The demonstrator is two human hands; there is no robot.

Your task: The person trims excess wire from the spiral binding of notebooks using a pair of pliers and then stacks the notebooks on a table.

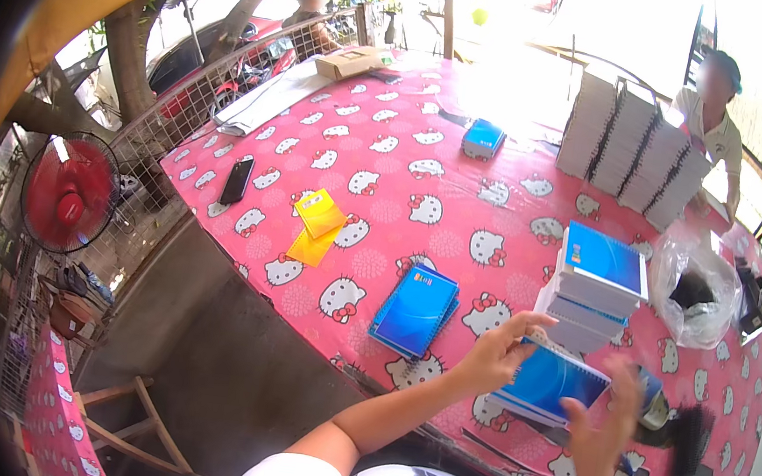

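Note:
A blue-covered spiral notebook (561,386) lies in front of me, apparently on top of one or more others, near the table's front edge. My left hand (501,353) grips its upper left corner, thumb and fingers bent around the edge. Over the notebook's right side is my right hand (607,419), slightly blurred, its fingers spread and holding nothing. Just beyond stands a stack of blue-covered notebooks (604,259), page edges facing me. To the left rests a smaller pile of blue notebooks (415,311).
Yellow booklets (319,222) and a phone (236,181) lie to the left. Farther off are a small blue stack (483,139), a cardboard box (349,62) and tall notebook stacks (631,144), with a person behind. A plastic bag (699,288) sits right; a fan (71,193) stands left.

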